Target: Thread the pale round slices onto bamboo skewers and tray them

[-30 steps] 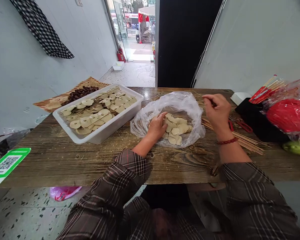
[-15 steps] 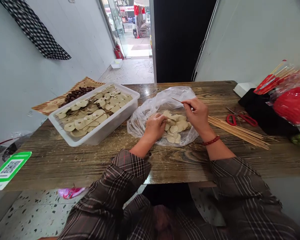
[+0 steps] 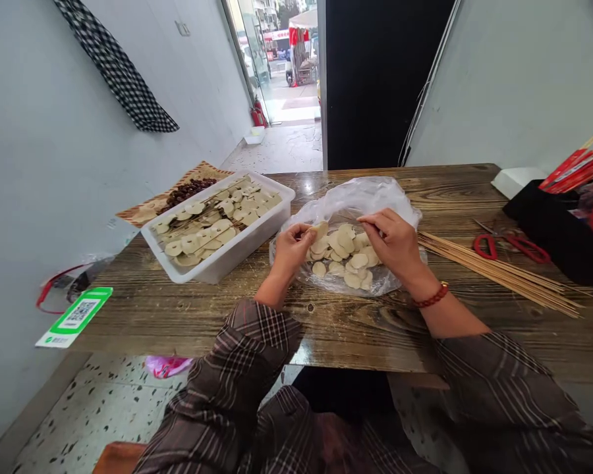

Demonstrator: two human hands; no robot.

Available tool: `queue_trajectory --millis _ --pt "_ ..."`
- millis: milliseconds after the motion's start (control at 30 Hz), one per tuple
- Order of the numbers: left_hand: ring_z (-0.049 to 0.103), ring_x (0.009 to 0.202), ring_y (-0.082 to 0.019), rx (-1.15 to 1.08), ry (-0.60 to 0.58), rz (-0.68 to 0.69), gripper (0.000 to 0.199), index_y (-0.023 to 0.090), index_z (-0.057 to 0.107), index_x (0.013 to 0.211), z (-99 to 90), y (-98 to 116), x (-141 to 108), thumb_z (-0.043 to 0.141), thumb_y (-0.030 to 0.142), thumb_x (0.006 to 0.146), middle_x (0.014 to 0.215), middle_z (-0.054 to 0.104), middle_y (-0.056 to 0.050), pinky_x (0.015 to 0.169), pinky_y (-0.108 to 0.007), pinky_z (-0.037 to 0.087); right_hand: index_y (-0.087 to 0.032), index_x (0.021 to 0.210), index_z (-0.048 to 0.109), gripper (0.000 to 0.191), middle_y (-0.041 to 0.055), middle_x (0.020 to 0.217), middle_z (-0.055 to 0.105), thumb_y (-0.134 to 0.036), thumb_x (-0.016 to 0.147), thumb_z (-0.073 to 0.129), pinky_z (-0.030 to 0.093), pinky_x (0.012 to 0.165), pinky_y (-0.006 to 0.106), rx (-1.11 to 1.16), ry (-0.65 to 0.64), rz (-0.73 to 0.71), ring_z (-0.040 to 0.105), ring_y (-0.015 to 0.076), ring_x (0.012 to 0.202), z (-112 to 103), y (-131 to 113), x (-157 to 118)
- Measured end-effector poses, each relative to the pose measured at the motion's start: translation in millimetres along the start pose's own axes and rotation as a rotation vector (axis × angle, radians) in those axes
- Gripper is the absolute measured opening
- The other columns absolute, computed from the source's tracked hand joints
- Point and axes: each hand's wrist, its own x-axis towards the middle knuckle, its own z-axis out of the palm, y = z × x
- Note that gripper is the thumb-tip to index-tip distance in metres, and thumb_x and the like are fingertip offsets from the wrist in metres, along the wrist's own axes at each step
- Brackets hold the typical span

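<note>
Pale, thin round slices [image 3: 360, 261] lie heaped in an opened clear plastic bag [image 3: 370, 192] on the wooden table. Above the heap's left side, my left hand [image 3: 292, 249] pinches one pale slice [image 3: 320, 230] between thumb and fingers. My right hand [image 3: 393, 242] hovers over the right side, its fingertips closed on a thin wooden skewer [image 3: 348, 216] that points left towards the slice. The skewer's tip and the slice look apart. To the left, a white plastic tub [image 3: 217, 260] holds several skewers threaded with similar slices.
Loose bamboo skewers [image 3: 504, 273] and red-handled scissors [image 3: 485, 246] lie right of the bag. Farther right stands a black box [image 3: 548, 227] with red packets. Dark reddish-brown pieces [image 3: 190, 191] rest on patterned paper behind the tub. A green QR card [image 3: 76, 317] is at the table's left edge.
My left hand has come up from the heap with a slice in its fingers. My right hand has lowered slightly with the skewer. The camera view has turned left.
</note>
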Motion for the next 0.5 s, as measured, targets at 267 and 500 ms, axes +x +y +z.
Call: queue_trajectory --millis 267,500 --pt "0.06 0.059 -0.01 -0.535 -0.036 -0.277 0.036 0.016 0.063 0.078 1.1 10 0 0.084 0.038 0.058 0.074 0.065 0.0 0.049 -0.019 0.042 -0.024 0.1 0.07 0.02 0.0063 0.087 0.067 -0.026 0.097 0.051 0.052 0.071 0.034 0.006 -0.069 -0.058 0.065 0.0203 0.08 -4 -25 -2" --pt "0.062 0.067 -0.01 -0.534 -0.013 -0.223 0.035 0.017 0.067 0.087 1.7 18 -3 0.082 0.032 0.06 0.083 0.07 -0.001 0.06 -0.022 0.051 -0.024 0.095 0.072 0.018 0.0042 0.082 0.07 -0.025 0.095 0.054 0.05 0.066 0.034 0.069 -0.181 -0.034 0.065 0.0204 0.075 2 -38 -9"
